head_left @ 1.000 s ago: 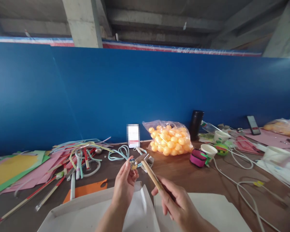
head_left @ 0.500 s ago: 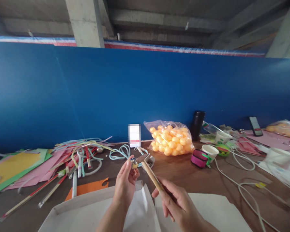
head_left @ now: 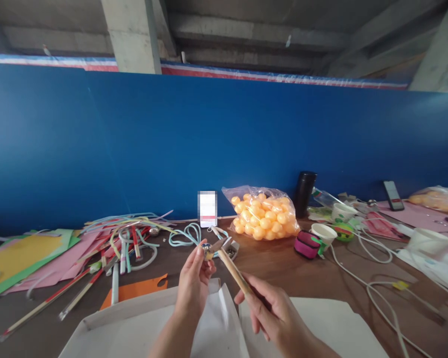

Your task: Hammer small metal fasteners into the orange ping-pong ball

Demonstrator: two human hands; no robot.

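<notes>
My left hand [head_left: 194, 283] is raised over the table and pinches a small shiny metal ball [head_left: 207, 250] between thumb and fingertips. My right hand [head_left: 272, 311] is closed round the wooden handle of a small hammer [head_left: 233, 271]. The hammer's metal head [head_left: 218, 244] rests against the ball. Both hands hover above a white cardboard box [head_left: 142, 323] with open flaps at the near edge.
A bag of orange balls [head_left: 263, 215] lies behind the hands, with a black cup [head_left: 304, 193], a pink pouch [head_left: 306, 244] and paper cups [head_left: 323, 232] to the right. Coloured paper and strips [head_left: 108, 243] cover the left. White cables [head_left: 381, 286] trail on the right.
The view has shifted slightly. My left hand has turned the ball a little against the hammer head; both hands stay in nearly the same place.
</notes>
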